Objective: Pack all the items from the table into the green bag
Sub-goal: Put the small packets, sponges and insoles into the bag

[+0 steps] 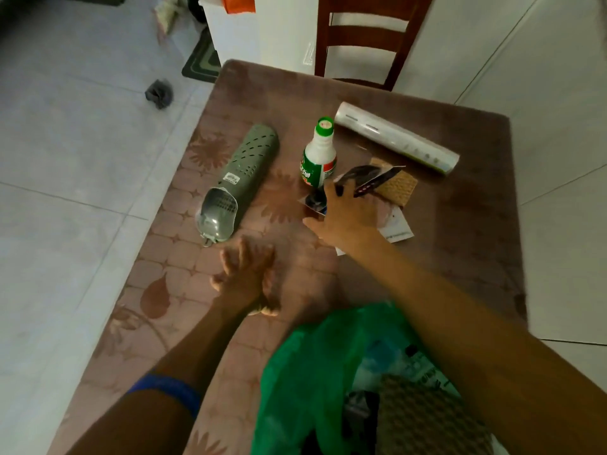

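Observation:
The green plastic bag (305, 382) lies open at the near edge of the table, with several things inside it. My right hand (348, 215) reaches over flat packets (399, 224) in the middle of the table, its fingers pinching a dark carded packet (368, 177) that lifts off the pile. A tan woven pad (399, 188) lies just beyond. A white bottle with a green label (318, 156) stands left of the hand. A grey perforated tube-shaped holder (236, 182) lies further left. My left hand (249, 274) hovers blurred and open, fingers spread, above the table.
A clear film roll (394, 139) lies at the back right of the brown patterned table (184, 290). A wooden chair (371, 37) stands behind the far edge. Tiled floor with a dark rag (159, 93) drops off to the left.

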The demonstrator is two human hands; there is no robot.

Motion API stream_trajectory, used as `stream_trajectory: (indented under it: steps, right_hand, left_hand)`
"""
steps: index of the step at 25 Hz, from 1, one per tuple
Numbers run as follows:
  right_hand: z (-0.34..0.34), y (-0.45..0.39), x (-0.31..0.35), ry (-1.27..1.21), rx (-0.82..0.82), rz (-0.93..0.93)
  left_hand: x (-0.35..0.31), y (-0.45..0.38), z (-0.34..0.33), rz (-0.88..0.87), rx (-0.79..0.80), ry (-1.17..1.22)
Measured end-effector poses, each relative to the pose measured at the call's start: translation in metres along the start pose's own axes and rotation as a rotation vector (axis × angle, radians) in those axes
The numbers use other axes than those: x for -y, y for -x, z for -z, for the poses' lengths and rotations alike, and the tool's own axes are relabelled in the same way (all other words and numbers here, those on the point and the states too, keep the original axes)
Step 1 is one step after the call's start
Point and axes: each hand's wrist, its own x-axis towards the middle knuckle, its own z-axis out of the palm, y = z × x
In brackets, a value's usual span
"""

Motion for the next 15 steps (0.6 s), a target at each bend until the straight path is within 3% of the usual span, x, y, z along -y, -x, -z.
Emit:
stream_trajectory:
  steps: [3, 7, 11, 15]
  right_hand:
    - [-0.031, -0.028, 0.008, -0.079, 0.1, -0.072]
    - [-0.031, -0.02, -0.008, -0.2, 0.032, -0.017]
    - [0.033, 0.042, -0.046, -0.874, -0.113, -0.046]
    - [0.103, 0.172, -0.087, -1.286, -0.236, -0.107]
  left_hand:
    - [0.001, -0.009, -0.004, 0.006, -0.01, 0.029]
    - [0.003, -0.021, -0.007, 0.045, 0.021, 0.083]
    - [-0.002, -0.019, -0.006, 0.046, 0.003, 0.068]
    - [-0.002, -0.003, 0.004, 0.036, 0.005, 0.041]
